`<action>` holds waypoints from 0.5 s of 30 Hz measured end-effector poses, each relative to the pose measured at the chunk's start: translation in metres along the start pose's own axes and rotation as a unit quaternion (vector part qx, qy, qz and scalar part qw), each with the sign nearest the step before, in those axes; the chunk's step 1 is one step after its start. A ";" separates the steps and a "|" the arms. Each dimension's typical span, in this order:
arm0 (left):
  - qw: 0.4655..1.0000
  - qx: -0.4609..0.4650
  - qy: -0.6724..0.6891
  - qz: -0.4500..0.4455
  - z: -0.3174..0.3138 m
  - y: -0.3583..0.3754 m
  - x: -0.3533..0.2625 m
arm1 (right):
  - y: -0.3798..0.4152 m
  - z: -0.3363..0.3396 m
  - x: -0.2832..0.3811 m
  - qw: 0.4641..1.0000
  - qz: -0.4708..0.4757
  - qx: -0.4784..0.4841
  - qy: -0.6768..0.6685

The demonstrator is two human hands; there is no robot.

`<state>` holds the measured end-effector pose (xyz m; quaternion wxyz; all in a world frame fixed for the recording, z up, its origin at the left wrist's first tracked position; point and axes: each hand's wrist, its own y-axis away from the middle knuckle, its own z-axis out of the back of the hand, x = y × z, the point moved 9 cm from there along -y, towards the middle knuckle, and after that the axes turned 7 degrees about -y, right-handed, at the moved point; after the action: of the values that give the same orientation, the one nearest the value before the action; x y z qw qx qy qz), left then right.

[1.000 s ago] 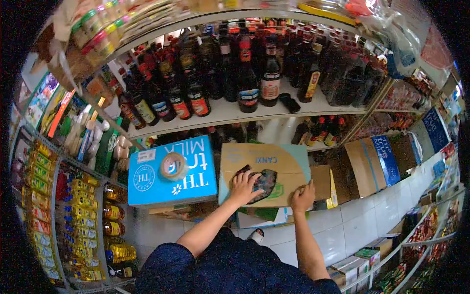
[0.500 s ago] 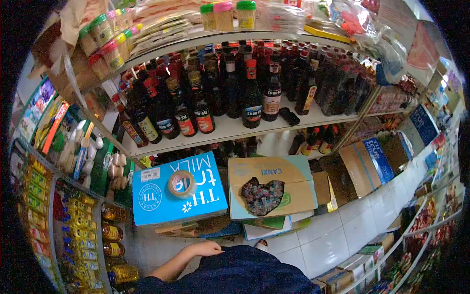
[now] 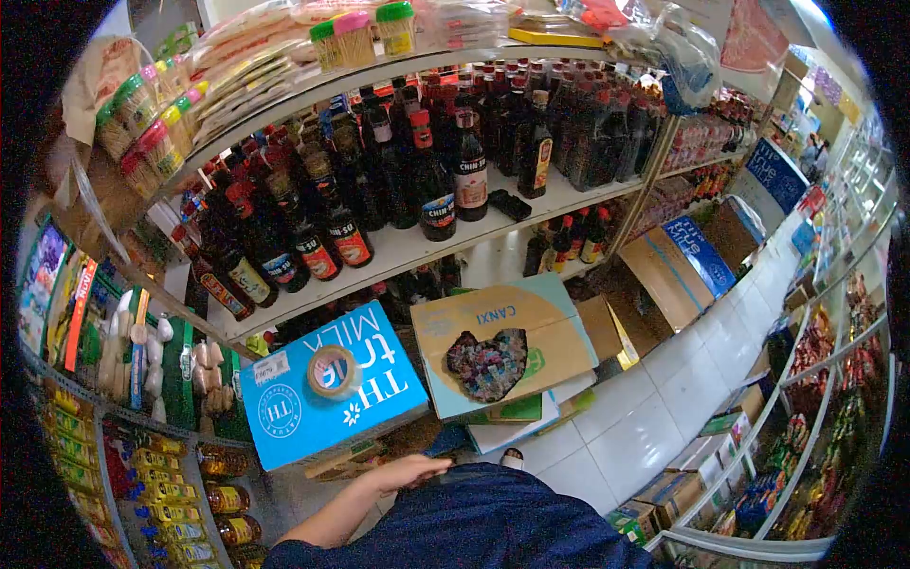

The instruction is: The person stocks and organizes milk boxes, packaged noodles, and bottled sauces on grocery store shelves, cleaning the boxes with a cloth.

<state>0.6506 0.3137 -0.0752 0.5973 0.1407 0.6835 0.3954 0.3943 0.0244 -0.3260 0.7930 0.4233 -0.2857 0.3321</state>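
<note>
My left hand (image 3: 414,470) is low in the head view, in front of my dark blue shirt (image 3: 502,522). Its fingers look drawn together; their inner side is hidden, so I cannot make out what they hold, if anything. My right hand is out of view. Just ahead of the left hand is a blue TH true milk carton (image 3: 284,381), with a roll of tape (image 3: 356,372) lying on top. To its right sits a brown CANXI carton (image 3: 434,332), bearing a dark patterned heart-like shape (image 3: 486,364).
Dark sauce bottles (image 3: 471,180) crowd the shelf (image 3: 398,258) ahead, near a small black object (image 3: 510,205). Toothpick jars (image 3: 395,28) stand above. Oil bottles (image 3: 171,512) line the left side. Open cartons (image 3: 664,275) stand right, beside the tiled floor (image 3: 626,431).
My view has swung to the right, so the shelf and cartons sit further left. The left hand has shifted slightly right and up in the view, still against the shirt.
</note>
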 end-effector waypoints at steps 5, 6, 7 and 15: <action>0.952 0.129 -0.214 -0.174 -0.084 -0.021 -0.137 | 0.012 -0.010 0.001 0.997 0.011 0.064 0.031; 0.916 0.182 -0.289 -0.210 -0.119 -0.061 -0.112 | 0.015 -0.010 0.002 0.996 0.014 0.074 0.037; 0.885 0.238 -0.323 -0.235 -0.143 -0.053 -0.126 | 0.015 -0.005 0.002 0.995 0.016 0.082 0.046; 0.839 0.185 -0.475 -0.189 -0.105 -0.012 -0.131 | -0.013 0.018 0.035 0.980 0.058 0.158 0.103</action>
<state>0.5888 0.1803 0.0061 0.8747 0.2874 0.3893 0.0257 0.4223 0.0136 -0.2981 0.7203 0.4898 -0.1707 0.4605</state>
